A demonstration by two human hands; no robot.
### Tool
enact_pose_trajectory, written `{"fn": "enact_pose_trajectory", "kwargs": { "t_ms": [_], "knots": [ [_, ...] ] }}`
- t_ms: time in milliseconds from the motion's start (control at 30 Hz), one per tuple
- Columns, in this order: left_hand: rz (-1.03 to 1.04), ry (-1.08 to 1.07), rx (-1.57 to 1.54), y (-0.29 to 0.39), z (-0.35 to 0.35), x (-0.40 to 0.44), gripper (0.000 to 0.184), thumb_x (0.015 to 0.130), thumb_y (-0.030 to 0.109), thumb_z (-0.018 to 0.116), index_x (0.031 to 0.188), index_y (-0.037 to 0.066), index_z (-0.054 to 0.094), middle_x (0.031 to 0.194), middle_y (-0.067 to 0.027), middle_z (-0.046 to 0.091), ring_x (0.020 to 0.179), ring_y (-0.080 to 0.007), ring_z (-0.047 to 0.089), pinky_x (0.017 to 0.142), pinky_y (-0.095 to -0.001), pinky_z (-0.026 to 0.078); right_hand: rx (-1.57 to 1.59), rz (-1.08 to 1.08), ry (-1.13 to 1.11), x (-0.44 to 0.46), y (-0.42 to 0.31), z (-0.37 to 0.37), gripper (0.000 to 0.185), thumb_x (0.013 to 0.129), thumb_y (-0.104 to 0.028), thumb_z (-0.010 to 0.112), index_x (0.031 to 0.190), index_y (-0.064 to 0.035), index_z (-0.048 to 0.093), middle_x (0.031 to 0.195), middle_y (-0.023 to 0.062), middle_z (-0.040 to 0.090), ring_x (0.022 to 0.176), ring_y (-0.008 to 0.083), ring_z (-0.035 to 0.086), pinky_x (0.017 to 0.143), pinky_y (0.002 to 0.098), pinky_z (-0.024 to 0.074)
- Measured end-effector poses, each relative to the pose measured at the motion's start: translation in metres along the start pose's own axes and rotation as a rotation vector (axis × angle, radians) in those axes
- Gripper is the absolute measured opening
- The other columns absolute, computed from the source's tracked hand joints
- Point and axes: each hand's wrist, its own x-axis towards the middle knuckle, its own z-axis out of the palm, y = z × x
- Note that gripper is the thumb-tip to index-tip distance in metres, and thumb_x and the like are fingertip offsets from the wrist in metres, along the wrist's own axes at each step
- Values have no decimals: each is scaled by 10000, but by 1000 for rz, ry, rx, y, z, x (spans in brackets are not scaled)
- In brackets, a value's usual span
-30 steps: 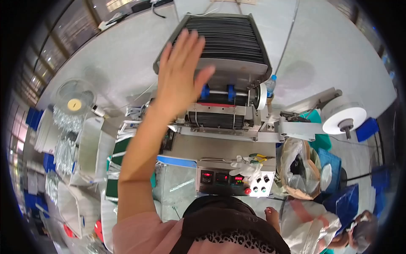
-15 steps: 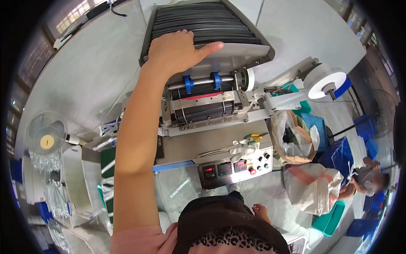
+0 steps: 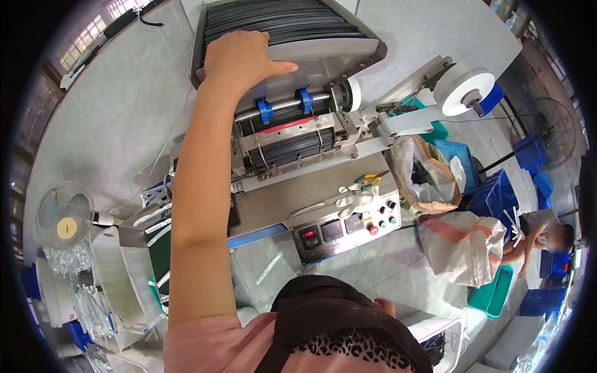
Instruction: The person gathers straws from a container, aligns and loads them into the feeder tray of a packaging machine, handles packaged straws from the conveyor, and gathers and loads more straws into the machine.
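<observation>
My left hand (image 3: 239, 61) reaches to the sloped metal hopper (image 3: 323, 50) at the top of a machine. Its fingers bend over the front plate onto the long thin black strips (image 3: 280, 23) stacked there, and the thumb is stretched apart to the right. No strip is visibly gripped. Below the hopper, a steel shaft carries two blue collars (image 3: 263, 110), with more black strips (image 3: 292, 151) in the feed under it. My right hand (image 3: 385, 306) hangs low beside my body, mostly hidden behind the dark apron (image 3: 348, 317); its fingers are too covered to read.
A control panel (image 3: 342, 231) has lit displays and buttons; a white glove (image 3: 357, 200) and yellow-handled pliers (image 3: 373, 178) lie above it. A white reel (image 3: 463, 90) juts out right. Sacks, including a white one (image 3: 460, 248), blue crates (image 3: 494, 193) and a seated person (image 3: 538, 233) are beyond.
The view has shifted, so the machine sits slightly higher and further left. My left hand stays at the hopper's front plate. The person at right has moved an arm downward.
</observation>
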Motion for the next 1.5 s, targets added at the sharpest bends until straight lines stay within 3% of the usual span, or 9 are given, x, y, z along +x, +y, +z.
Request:
{"fn": "enact_pose_trajectory", "kwargs": {
  "t_ms": [267, 333, 500, 633, 700, 767, 833, 1033, 1500],
  "knots": [
    [-30, 26, -31, 1, 7, -3, 805, 562, 631, 622, 1147, 85, 536, 1085, -105, 578, 1042, -228, 527, 811, -348, 449, 150, 50, 24, -34, 85, 26, 285, 768, -275, 553, 907, -40, 633, 803, 150, 638, 776, 282, 620, 691, 358, 478],
    [109, 465, -1, -4, 28, -1, 821, 584, 546, 665, 1234, 95, 442, 1233, -129, 463, 1192, -228, 392, 913, -399, 378, 211, 91, 79, -42, 132, 50, 291, 775, -286, 554, 876, -26, 634, 798, 148, 639, 753, 273, 621, 674, 346, 474],
    [268, 830, -291, 52, 21, -80, 689, 658, 341, 686, 1225, 64, 410, 1276, -135, 397, 1223, -305, 316, 970, -503, 234, 319, 149, 51, -67, 175, 61, 285, 779, -278, 539, 826, -12, 631, 760, 144, 637, 685, 255, 611, 629, 352, 462],
    [180, 229, -849, 162, 112, -233, 463, 666, 156, 653, 1090, 59, 493, 1108, -135, 506, 1064, -317, 436, 906, -423, 327, 275, 183, 52, -70, 168, 55, 286, 779, -278, 537, 824, -11, 630, 757, 145, 636, 680, 255, 610, 626, 353, 460],
    [138, -422, -944, 212, 169, -323, 419, 716, 271, 657, 1044, 45, 526, 1062, -152, 536, 974, -300, 509, 877, -401, 365, 266, 175, 64, -73, 161, 50, 286, 779, -278, 537, 822, -11, 629, 755, 146, 635, 677, 254, 609, 624, 353, 459],
    [256, -510, -1298, 259, 201, -417, 381, 773, 345, 608, 999, 42, 557, 968, -168, 582, 899, -315, 548, 778, -371, 425, 260, 160, 74, -77, 157, 46, 286, 779, -278, 536, 821, -10, 629, 753, 146, 635, 675, 254, 608, 622, 354, 459],
    [711, -1064, -1408, 278, 188, -447, 358, 777, 367, 573, 928, 43, 559, 835, -151, 602, 794, -331, 563, 692, -400, 441, 254, 143, 77, -86, 157, 45, 287, 779, -278, 535, 820, -10, 628, 751, 147, 634, 672, 254, 607, 620, 354, 458],
    [888, -1045, -819, 285, 139, -444, 421, 801, 407, 529, 1010, 42, 557, 907, -144, 605, 852, -313, 563, 699, -391, 437, 254, 111, 75, -101, 172, 49, 288, 779, -277, 532, 816, -8, 626, 746, 148, 632, 664, 253, 604, 614, 355, 455],
    [1013, -1206, -1143, 343, 152, -528, 308, 776, 343, 576, 832, 41, 590, 760, -123, 612, 706, -296, 582, 607, -382, 437, 354, 246, 143, -152, 245, 82, 291, 779, -277, 526, 808, -4, 623, 732, 151, 628, 646, 252, 598, 600, 358, 449]
  ]
}}
